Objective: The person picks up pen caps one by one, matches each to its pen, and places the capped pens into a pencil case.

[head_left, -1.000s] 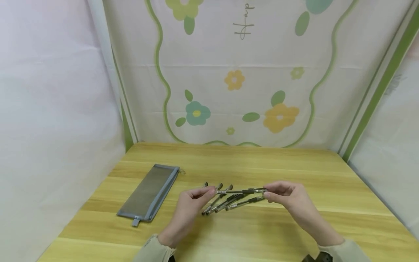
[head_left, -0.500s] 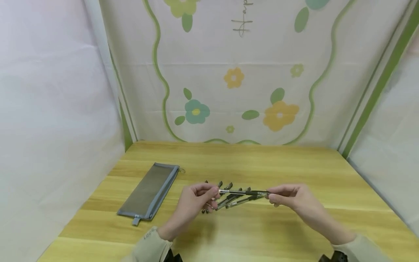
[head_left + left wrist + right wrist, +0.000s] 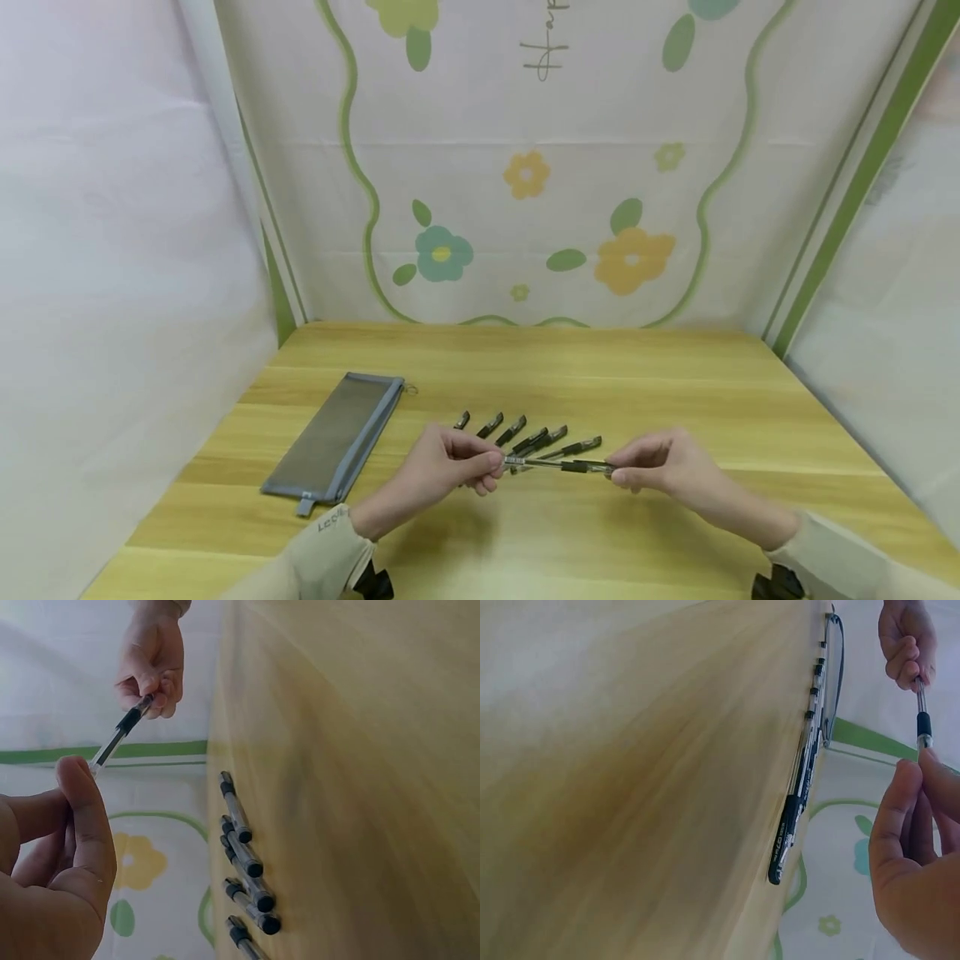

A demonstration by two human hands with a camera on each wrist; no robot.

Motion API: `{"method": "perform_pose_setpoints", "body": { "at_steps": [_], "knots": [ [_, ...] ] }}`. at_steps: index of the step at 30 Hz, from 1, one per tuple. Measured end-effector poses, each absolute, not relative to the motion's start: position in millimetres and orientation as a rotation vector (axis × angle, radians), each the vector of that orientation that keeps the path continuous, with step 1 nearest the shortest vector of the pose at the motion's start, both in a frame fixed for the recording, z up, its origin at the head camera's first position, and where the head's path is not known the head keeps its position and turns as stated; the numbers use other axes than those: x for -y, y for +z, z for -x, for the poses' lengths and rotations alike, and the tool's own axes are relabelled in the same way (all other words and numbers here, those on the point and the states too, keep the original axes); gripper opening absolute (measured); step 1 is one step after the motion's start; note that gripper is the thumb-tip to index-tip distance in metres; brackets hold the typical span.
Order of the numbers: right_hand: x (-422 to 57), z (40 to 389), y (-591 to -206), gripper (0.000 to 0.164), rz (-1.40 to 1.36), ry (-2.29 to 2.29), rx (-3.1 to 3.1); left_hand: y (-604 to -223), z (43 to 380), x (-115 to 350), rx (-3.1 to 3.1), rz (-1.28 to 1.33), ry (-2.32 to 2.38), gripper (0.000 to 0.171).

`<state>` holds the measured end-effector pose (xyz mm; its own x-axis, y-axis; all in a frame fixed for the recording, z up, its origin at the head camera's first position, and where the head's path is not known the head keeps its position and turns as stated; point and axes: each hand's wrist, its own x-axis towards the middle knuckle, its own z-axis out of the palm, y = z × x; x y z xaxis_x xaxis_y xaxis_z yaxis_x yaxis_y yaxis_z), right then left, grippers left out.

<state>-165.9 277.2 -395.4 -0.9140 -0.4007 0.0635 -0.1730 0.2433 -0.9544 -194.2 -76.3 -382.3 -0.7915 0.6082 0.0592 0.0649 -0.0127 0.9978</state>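
Note:
A clear-barrelled pen with a black grip [image 3: 574, 467] is held level above the table between both hands. My left hand [image 3: 459, 460] pinches its left end between thumb and fingers; my right hand [image 3: 660, 467] pinches the capped right end. In the left wrist view the same pen [image 3: 120, 735] slants up from the near left fingers to the right hand. Behind and below the held pen, several like pens [image 3: 512, 429] lie fanned out on the table, their lower ends partly hidden by the left hand. In the right wrist view the nearest lying pen [image 3: 784, 840] shows its black cap end.
A grey mesh zip pouch [image 3: 333, 433] with blue-grey edging lies left of the pens on the wooden table [image 3: 637, 550]. A white cloth wall with printed flowers [image 3: 525, 175] stands at the table's back, with further white cloth walls on either side.
Both hands still pinch the pen, which has moved down and slightly nearer in the head view. The head view has shifted slightly. The lying pens and pouch stay put.

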Motion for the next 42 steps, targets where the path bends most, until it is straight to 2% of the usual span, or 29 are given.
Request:
{"method": "perform_pose_setpoints", "body": {
  "at_steps": [18, 42],
  "knots": [
    [-271.7, 174.7, -387.2, 0.023, 0.552, -1.693, -2.426, -386.1, 195.2, 80.5, -1.830, -0.697, 1.879, 0.025],
    [-271.2, 178.6, -382.8, 0.020, 0.661, -1.722, -2.452, -383.8, 196.5, 76.2, -1.890, -0.648, 1.904, 0.020]
  ]
}}
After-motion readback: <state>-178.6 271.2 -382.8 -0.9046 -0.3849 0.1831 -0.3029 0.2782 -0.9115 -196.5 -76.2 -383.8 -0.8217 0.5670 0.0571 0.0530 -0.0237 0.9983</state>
